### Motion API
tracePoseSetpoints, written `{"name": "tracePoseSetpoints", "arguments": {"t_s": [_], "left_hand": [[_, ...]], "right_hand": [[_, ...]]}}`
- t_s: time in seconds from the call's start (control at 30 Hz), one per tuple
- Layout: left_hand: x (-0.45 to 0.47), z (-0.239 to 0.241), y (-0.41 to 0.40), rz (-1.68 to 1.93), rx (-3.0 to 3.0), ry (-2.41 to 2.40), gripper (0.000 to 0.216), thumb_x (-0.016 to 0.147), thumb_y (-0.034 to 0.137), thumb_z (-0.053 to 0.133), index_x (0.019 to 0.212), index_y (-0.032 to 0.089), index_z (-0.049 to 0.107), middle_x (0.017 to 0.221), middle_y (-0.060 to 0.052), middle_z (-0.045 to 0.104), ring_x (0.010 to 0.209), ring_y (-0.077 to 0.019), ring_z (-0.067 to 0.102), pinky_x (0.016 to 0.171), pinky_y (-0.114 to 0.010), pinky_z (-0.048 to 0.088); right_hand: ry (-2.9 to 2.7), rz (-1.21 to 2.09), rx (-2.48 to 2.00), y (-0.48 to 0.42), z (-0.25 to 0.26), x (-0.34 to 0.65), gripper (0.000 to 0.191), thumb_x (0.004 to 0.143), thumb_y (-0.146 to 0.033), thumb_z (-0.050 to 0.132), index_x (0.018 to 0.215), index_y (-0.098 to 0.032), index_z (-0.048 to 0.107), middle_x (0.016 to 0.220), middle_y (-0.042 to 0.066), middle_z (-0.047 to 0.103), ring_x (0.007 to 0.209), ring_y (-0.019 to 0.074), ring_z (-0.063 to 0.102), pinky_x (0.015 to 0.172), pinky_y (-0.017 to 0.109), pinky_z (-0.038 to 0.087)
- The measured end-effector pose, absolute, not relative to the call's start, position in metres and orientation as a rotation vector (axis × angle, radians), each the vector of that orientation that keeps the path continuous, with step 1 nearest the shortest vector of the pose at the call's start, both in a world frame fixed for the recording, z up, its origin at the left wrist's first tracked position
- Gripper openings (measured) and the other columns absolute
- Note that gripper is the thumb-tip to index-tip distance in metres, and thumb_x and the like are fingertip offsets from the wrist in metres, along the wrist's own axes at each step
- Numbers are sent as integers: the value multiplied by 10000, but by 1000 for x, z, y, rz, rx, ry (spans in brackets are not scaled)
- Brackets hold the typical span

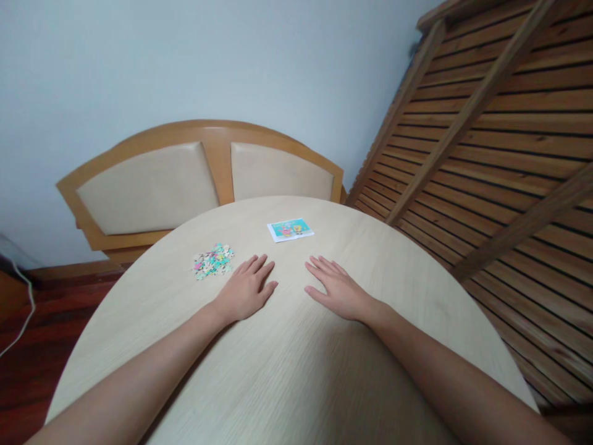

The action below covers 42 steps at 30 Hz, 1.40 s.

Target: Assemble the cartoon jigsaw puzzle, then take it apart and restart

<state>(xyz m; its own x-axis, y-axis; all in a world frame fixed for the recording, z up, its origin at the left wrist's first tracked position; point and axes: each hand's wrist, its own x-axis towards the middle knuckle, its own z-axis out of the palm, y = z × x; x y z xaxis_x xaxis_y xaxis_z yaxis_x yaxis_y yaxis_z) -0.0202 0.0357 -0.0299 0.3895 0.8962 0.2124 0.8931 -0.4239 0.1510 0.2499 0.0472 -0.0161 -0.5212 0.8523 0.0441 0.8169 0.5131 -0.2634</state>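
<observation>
My left hand (248, 289) lies flat, palm down, on a round pale wooden table (296, 371), fingers stretched out and holding nothing. My right hand (336, 287) lies flat the same way a short gap to its right, also holding nothing. A small heap of loose jigsaw pieces (214, 260) in pink, teal and white sits just beyond and left of my left hand's fingertips. A small picture card (290, 229) with a colourful cartoon lies farther back, between and beyond both hands.
Behind the table a wooden headboard (204, 179) with two beige padded panels leans on a pale blue wall. A slatted wooden bed frame (500, 154) leans at the right. Dark red floor and a white cable (23, 309) show at the left.
</observation>
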Motion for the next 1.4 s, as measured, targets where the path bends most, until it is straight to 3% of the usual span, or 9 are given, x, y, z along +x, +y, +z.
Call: {"name": "tracePoseSetpoints", "arguments": {"t_s": [0.8, 1.0, 1.23, 1.4], "left_hand": [[-21, -28, 35, 479, 2576, 1673, 528, 998, 441, 472, 1434, 154, 548, 1553, -156, 460, 1463, -352, 378, 1199, -544, 319], [-36, -21, 43, 412, 2505, 2061, 513, 994, 461, 455, 1425, 198, 548, 1564, -129, 446, 1478, -375, 333, 1196, -571, 283], [-74, -18, 60, 443, 2005, 2587, 719, 937, 649, 435, 1492, 195, 489, 1604, -215, 340, 1452, -540, 260, 1082, -733, 288], [-84, -19, 68, 397, 1954, 2550, 681, 950, 646, 386, 1482, 236, 503, 1554, -205, 415, 1383, -501, 380, 1033, -696, 358]], "right_hand": [[-2570, 299, -1397, 49, -20, 252, 695, 993, -581, 438, 1557, -175, 409, 1650, 124, 292, 1540, 310, 233, 1245, 532, 215], [-2593, 324, -1423, 48, -16, 252, 709, 996, -570, 435, 1562, -145, 392, 1654, 133, 270, 1545, 317, 212, 1247, 536, 206], [-2569, 332, -1390, 49, -18, 253, 697, 989, -577, 441, 1551, -166, 417, 1645, 139, 294, 1541, 323, 223, 1239, 554, 215], [-2571, 314, -1388, 49, -21, 254, 701, 992, -577, 437, 1552, -156, 414, 1645, 141, 294, 1540, 323, 228, 1241, 549, 216]]}}
